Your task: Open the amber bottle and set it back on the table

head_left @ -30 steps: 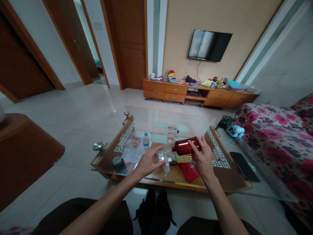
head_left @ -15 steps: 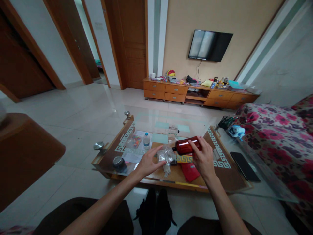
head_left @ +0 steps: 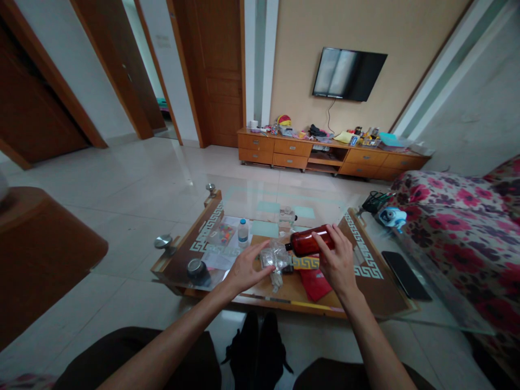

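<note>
My right hand (head_left: 338, 260) is wrapped round a dark red bottle (head_left: 311, 241) with a black neck, lying nearly sideways and pointing left. At its neck is a clear, crinkled plastic piece (head_left: 274, 257), which my left hand (head_left: 247, 269) holds between thumb and fingers. Both hands are above the glass-topped coffee table (head_left: 252, 299). Whether the bottle's neck touches the plastic, I cannot tell. A small water bottle with a blue cap (head_left: 242, 234) stands just beyond my left hand. Below my right hand shows a red packet (head_left: 316, 285).
A dark round jar (head_left: 197, 271) is at the table's left, a black phone-like slab (head_left: 406, 275) at its right. Farther right are a blue and white object (head_left: 392, 217) and a flowered sofa (head_left: 455, 227). Metal knobs (head_left: 163, 241) stick up at the left edge.
</note>
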`<state>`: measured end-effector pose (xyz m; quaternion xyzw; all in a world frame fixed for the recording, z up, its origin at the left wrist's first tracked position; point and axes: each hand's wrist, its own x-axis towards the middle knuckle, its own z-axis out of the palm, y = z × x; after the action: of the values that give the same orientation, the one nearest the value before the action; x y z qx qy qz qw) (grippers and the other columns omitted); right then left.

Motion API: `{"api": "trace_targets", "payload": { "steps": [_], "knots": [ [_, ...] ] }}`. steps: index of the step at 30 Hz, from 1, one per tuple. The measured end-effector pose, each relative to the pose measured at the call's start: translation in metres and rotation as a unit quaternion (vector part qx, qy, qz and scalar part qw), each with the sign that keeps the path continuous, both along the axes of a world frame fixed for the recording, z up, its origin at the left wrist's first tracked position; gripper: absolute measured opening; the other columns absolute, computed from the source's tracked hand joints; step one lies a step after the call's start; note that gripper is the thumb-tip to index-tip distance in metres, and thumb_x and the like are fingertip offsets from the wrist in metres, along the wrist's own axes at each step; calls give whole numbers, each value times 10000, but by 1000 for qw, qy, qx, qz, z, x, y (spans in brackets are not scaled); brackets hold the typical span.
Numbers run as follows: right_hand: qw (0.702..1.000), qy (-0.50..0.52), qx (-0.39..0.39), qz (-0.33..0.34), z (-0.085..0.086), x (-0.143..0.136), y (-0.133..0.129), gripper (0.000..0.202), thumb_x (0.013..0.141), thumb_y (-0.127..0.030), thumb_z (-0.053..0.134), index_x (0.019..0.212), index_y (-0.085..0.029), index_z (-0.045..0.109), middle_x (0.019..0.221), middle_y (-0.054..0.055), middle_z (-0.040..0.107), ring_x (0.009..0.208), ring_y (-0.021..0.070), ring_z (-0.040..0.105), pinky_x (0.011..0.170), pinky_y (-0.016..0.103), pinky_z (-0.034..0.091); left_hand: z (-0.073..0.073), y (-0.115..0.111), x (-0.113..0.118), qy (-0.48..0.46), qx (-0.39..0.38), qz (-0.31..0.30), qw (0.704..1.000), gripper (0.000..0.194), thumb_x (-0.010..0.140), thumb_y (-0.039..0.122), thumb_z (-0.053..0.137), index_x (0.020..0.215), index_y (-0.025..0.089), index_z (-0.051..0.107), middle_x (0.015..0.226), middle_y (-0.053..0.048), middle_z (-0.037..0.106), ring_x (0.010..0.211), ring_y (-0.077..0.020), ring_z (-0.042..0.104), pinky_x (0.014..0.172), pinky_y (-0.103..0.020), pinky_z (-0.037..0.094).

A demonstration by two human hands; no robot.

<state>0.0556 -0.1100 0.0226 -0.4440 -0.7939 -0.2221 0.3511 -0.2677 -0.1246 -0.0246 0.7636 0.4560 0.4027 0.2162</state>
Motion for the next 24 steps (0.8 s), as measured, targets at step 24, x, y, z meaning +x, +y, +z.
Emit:
{"api": "trace_targets", "payload": {
  "steps": [24],
  "knots": [
    [998, -27, -12, 49, 15, 0, -3, 901, 863, 39, 541, 1622, -425, 404, 1671, 77, 359, 1546, 385, 379, 1168, 655, 494, 0, -3, -8, -6, 8, -11, 1000, 740, 906, 452, 785, 1570, 323, 485, 1543, -65, 603, 1399, -281, 589, 1207, -525, 473]
  ]
}}
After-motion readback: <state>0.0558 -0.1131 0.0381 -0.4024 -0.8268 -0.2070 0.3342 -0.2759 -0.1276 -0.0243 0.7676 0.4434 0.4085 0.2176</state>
